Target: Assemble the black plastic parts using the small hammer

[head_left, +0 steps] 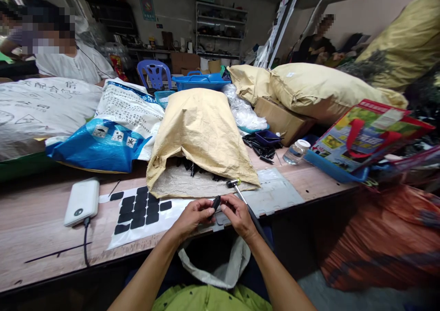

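A small black plastic-looking part [216, 203] is held between my two hands above the table's front edge. My left hand [194, 215] pinches it between thumb and fingers. Closed against its other side are the fingertips of my right hand [239, 215]. Just beyond, a small hammer [238, 190] lies slanted, its dark handle running down behind my right hand. A cream woven sack [202, 123] lies ahead, its mouth facing me with black pieces [192, 168] inside. To the left is a white sheet [161, 224] bearing several black rounded-square stickers [139, 208].
A white power bank [81, 202] with a cable stands left. Blue-and-white sacks [117, 123] lie behind it. Rightward are black parts [263, 148], a clear jar [296, 152] and a blue tray [337, 166]. An open bag [225, 274] hangs below my hands. Other people sit farther back.
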The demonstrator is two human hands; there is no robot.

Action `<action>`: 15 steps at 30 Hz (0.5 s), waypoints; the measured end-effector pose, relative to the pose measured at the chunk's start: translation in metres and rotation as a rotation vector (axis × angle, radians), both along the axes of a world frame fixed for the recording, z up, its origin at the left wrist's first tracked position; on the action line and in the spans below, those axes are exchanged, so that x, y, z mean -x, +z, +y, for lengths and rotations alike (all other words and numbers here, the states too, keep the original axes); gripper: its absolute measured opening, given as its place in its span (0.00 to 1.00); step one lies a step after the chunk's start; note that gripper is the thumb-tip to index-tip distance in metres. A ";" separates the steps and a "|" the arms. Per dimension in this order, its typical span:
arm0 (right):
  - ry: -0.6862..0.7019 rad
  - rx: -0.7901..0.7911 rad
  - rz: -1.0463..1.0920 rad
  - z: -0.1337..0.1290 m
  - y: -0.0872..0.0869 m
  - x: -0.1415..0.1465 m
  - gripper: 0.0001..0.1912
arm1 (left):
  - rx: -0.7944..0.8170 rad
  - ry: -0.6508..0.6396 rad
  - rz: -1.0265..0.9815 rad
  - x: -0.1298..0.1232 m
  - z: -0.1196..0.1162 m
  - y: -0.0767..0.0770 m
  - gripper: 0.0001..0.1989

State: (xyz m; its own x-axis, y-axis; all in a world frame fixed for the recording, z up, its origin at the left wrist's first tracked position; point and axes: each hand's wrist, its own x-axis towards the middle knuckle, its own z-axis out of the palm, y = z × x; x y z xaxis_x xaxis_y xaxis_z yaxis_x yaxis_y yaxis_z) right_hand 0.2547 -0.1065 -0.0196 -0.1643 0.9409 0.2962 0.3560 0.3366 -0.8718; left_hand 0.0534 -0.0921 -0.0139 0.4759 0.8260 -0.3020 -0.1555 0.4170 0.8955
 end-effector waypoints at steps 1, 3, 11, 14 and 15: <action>0.012 0.006 0.002 0.000 0.000 0.000 0.11 | -0.022 -0.007 0.010 -0.001 0.000 -0.001 0.28; 0.024 0.010 0.010 -0.001 0.001 -0.001 0.11 | -0.069 -0.020 0.024 -0.001 0.000 -0.003 0.28; 0.071 0.023 0.041 -0.002 0.003 -0.004 0.12 | -0.258 -0.014 0.128 -0.003 -0.009 -0.007 0.24; 0.081 0.041 0.075 -0.003 0.004 -0.003 0.11 | -0.377 0.018 0.261 -0.004 -0.014 -0.001 0.21; 0.084 0.049 0.081 -0.004 0.005 -0.003 0.11 | -0.432 0.035 0.321 -0.005 -0.015 0.002 0.19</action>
